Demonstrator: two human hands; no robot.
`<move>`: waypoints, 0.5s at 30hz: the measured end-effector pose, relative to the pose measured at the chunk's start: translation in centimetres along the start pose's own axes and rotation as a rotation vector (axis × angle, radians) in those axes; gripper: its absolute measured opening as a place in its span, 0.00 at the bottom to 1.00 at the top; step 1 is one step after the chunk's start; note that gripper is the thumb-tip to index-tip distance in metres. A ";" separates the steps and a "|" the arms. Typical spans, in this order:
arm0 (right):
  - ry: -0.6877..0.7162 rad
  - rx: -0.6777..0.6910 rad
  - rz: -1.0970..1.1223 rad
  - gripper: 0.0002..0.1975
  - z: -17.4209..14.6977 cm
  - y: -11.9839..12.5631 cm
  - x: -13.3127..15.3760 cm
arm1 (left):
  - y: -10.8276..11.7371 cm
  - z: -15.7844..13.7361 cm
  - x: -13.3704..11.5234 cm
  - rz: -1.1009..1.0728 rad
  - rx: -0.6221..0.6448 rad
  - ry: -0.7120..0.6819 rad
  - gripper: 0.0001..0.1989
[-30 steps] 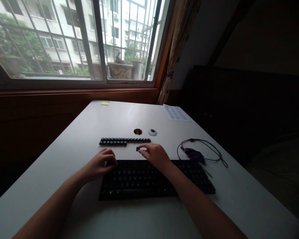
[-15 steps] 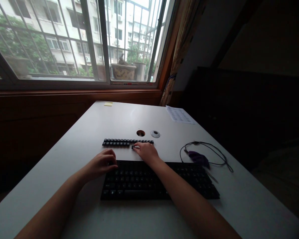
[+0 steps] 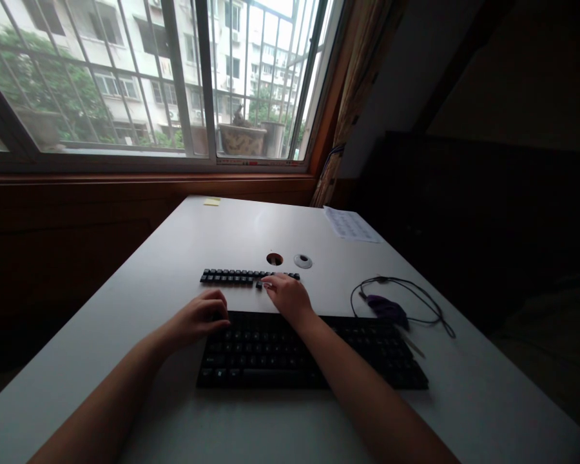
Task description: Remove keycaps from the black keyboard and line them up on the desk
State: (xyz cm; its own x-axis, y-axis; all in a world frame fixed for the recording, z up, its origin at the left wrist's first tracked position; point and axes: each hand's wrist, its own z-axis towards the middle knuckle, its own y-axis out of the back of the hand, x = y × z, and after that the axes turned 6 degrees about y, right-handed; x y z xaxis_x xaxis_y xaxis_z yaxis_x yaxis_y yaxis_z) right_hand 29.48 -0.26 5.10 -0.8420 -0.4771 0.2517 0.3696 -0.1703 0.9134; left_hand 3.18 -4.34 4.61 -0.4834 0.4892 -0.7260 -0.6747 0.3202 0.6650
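My left hand rests at the upper left corner of a black keyboard, its fingers loosely bent and apart from the thumb. I see nothing held in it. Past the keyboard, my right hand is over the white desk, thumb and forefinger slightly apart. Just left of those fingertips sits a single black keycap, standing on the desk. It is near the right end of the front row of loose keycaps. A back row of keycaps runs behind, partly hidden by my right hand. My right forearm covers part of the keyboard.
A dark cable loops on the right beside a purple cloth-like thing. A thin flat tool lies by the keyboard's right end. Farther back are a desk hole, a round grommet, printed paper and a yellow note.
My right hand has let go of the keycap and shifted slightly right, so the keycap now shows apart from the fingers. My left hand stays in place at the keyboard corner.
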 end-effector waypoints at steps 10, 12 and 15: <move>0.055 0.139 -0.068 0.16 -0.2 0.6 0.8 | 0.0 0.0 -0.3 0.003 0.002 -0.002 0.10; 0.054 0.157 -0.079 0.16 -0.1 0.6 0.9 | 0.0 0.0 -0.3 0.002 0.001 -0.002 0.10; 0.052 0.167 -0.086 0.16 -0.1 0.5 0.9 | -0.1 0.0 -0.1 0.006 0.003 -0.008 0.09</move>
State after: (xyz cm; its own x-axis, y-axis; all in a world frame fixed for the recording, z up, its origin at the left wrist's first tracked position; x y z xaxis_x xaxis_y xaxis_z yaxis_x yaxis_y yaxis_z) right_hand 28.91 -0.85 5.81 -0.8445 -0.5118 0.1579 0.2238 -0.0693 0.9722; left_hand 3.30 -4.37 4.63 -0.4826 0.4975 -0.7208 -0.6705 0.3196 0.6695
